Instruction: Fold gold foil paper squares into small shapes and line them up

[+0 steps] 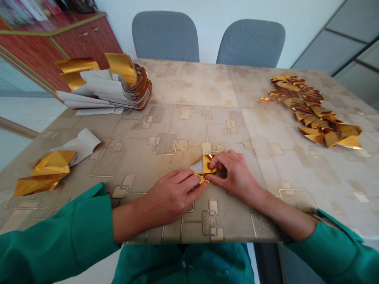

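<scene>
Both hands pinch one small gold foil (208,165) (shiny, white-backed, partly folded) flat on the glossy patterned tabletop (266,126): left hand (174,193) curled at its near corner, right hand (233,173) pressing its top. Folded gold triangles (314,110) lie far right.

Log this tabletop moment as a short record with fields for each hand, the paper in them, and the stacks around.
left hand: presses the near edge of the gold foil piece
right hand: pinches the same piece from the right
gold foil piece: small, partly folded, flat on the table
folded gold pieces: pile at far right
sheet stack: far left, gold and white
loose gold sheets: near left
</scene>
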### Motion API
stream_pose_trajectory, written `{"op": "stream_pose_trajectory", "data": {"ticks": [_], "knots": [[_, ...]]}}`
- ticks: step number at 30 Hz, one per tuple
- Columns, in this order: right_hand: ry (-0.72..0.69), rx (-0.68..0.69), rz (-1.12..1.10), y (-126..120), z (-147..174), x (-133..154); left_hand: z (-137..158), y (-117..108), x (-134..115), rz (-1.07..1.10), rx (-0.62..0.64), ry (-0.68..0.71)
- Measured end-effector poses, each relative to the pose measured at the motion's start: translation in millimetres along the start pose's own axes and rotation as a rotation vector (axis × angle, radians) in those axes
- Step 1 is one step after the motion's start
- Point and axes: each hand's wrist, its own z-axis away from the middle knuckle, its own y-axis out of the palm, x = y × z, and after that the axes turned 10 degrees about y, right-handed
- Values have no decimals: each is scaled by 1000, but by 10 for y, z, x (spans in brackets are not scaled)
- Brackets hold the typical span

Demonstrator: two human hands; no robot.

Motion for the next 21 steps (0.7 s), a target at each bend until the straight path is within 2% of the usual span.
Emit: {"op": "stream_pose_trajectory", "data": {"ticks": [5,10,21], "knots": [[61,-37,-8,-1,0,-3,4,1,8,23,15,7],[79,-50,74,34,19,-18,9,-21,19,32,44,12],[74,41,13,-53,6,-103,30,24,25,23,-4,32]]}}
